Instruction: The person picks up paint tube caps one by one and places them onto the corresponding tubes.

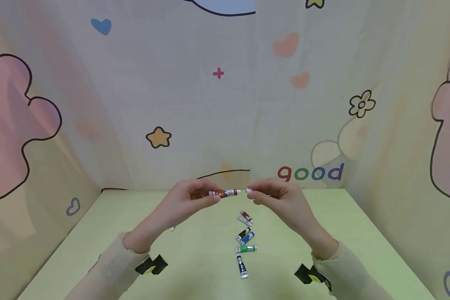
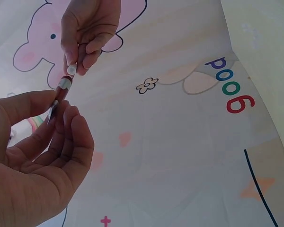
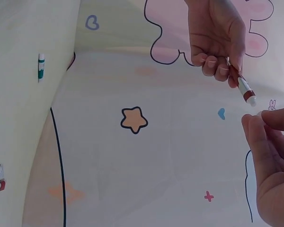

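Up over the table (image 1: 195,266), the left hand (image 1: 183,200) pinches a red tube (image 1: 225,193) and the right hand (image 1: 281,198) pinches a white cap (image 1: 249,191). Head cam clearly shows a gap between the two; left wrist cam kinda overlaps them.

Here's the slim red-brown and white paint tube (image 1: 225,193), pinched by the left hand (image 1: 184,202), nearly level, its bare white nozzle (image 1: 238,191) pointing towards the right hand (image 1: 283,201)! And there's the small white cap (image 1: 249,191), off the tube, pinched by the right hand, just beside that nozzle.
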The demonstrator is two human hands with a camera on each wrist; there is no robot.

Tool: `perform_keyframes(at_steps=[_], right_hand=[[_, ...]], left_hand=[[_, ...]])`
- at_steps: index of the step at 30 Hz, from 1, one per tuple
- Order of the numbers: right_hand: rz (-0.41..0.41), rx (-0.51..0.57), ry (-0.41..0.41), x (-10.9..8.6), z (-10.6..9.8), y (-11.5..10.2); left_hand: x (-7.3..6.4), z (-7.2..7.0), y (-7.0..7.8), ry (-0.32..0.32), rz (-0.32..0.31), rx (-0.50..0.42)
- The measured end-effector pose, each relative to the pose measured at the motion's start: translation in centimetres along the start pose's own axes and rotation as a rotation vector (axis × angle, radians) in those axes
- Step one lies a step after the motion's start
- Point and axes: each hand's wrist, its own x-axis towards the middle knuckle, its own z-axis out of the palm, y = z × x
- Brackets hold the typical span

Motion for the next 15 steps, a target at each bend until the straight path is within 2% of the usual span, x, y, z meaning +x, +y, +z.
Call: perform_keyframes(at_steps=[9,15], right_hand=[[-0.049,-0.026,-0.035,0.28,0.41,0.28],[-0.096,-0.031,-0.05,0.33,0.6,0.63]], left_hand=[[0.21,0.22,0.07,-0.015,0.013,-0.017],[0.16,0.35,-0.19,-0.029,-0.011,-0.038]])
